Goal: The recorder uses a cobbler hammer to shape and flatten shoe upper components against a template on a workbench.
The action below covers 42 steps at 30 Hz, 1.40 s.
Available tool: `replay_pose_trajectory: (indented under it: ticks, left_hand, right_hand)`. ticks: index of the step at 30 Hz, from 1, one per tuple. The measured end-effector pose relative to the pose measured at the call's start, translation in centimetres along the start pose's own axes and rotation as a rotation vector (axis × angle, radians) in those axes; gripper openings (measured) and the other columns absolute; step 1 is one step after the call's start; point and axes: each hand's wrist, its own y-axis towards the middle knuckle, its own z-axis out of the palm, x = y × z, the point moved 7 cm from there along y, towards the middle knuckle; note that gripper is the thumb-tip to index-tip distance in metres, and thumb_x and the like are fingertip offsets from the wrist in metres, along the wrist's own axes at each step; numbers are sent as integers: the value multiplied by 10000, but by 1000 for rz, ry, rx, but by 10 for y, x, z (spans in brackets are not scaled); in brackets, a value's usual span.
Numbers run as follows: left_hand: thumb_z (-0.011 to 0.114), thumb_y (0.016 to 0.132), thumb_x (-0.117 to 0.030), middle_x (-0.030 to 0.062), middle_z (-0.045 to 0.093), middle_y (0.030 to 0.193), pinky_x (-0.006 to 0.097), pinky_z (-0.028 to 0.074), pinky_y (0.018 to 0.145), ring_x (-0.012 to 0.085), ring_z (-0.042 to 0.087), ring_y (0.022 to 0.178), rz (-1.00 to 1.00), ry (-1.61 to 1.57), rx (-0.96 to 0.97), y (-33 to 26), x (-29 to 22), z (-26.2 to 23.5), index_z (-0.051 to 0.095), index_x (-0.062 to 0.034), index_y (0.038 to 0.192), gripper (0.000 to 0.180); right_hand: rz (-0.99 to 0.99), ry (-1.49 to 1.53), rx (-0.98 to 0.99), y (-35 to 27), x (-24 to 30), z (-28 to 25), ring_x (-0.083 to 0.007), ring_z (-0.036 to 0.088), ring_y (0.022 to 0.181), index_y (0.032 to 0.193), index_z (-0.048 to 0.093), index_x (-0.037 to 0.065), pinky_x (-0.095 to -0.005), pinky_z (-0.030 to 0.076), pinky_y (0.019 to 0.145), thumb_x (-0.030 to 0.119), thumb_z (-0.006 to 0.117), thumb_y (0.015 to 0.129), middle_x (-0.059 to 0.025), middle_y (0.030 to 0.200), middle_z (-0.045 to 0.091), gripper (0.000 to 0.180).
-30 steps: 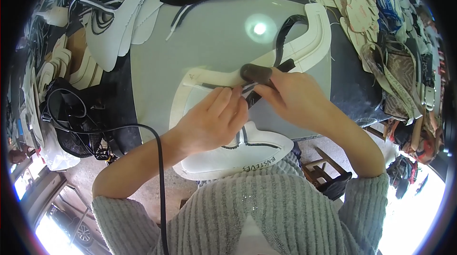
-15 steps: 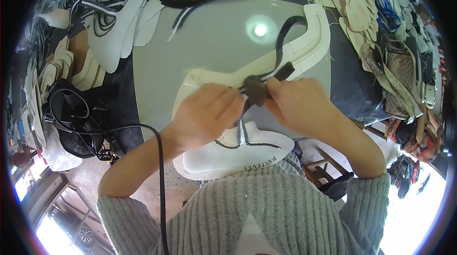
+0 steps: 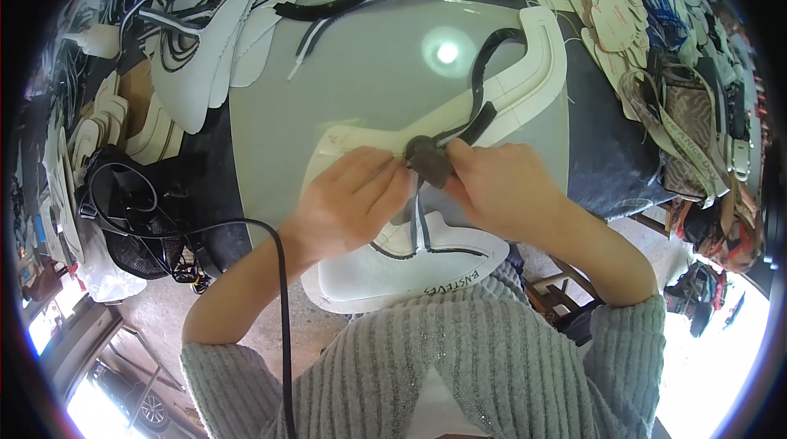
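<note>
A large white shoe-upper piece [image 3: 385,271] lies flat on the grey table [image 3: 361,86], curving away to the upper right. My left hand [image 3: 348,205] presses down on its middle, fingertips pointing right. My right hand [image 3: 500,189] grips a small dark grey tool [image 3: 428,159] held against the white piece, between both hands. A black strip [image 3: 484,99] runs from the tool up along the white piece. Thin black and grey trim shows below my hands.
Stacks of white and striped cut shoe parts [image 3: 197,62] crowd the table's far left; tan insoles and straps [image 3: 656,86] pile at the right. A black fan [image 3: 135,222] and black cable [image 3: 283,308] sit at the left. A wooden stool [image 3: 566,295] stands below right.
My hands have drawn closer together over the white piece. The dark tool has shifted slightly left and toward me along the piece.
</note>
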Motion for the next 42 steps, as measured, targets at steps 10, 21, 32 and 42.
replay_pose_trajectory:
  ticks: [10, 21, 32, 42]
  left_hand:
    - [707, 759, -31, 125, 672, 1015, 422, 538, 877, 297, 658, 930, -243, -279, 6, -10, 27, 4, 623, 7, 1045, 300]
    - [688, 717, -65, 152, 697, 978, 403, 556, 885, 278, 676, 935, 35, -8, -5, -10, 7, 0, 641, 32, 979, 283]
    - [747, 676, 27, 130, 677, 925, 398, 582, 769, 292, 665, 857, -370, -356, -96, -14, 36, -8, 644, 38, 989, 330]
    - [708, 686, -8, 134, 666, 928, 381, 574, 794, 308, 660, 953, -82, -94, -86, -18, 21, -7, 646, 48, 1023, 347]
  right_hand:
    - [61, 63, 14, 0, -8, 4, -348, 649, 571, 862, 547, 5, -449, 491, 518, 310, 571, 973, -146, 613, 628, 326]
    - [81, 73, 55, 4, 0, 5, -341, 635, 536, 835, 531, 9, -427, 492, 494, 302, 576, 968, -136, 591, 617, 325]
    - [61, 45, 44, 1, 3, 10, -325, 647, 539, 837, 557, -2, -426, 505, 505, 320, 573, 969, -127, 580, 620, 349]
    - [19, -14, 16, 7, 14, 9, -326, 627, 504, 838, 554, -6, -429, 490, 490, 288, 600, 944, -120, 561, 609, 316]
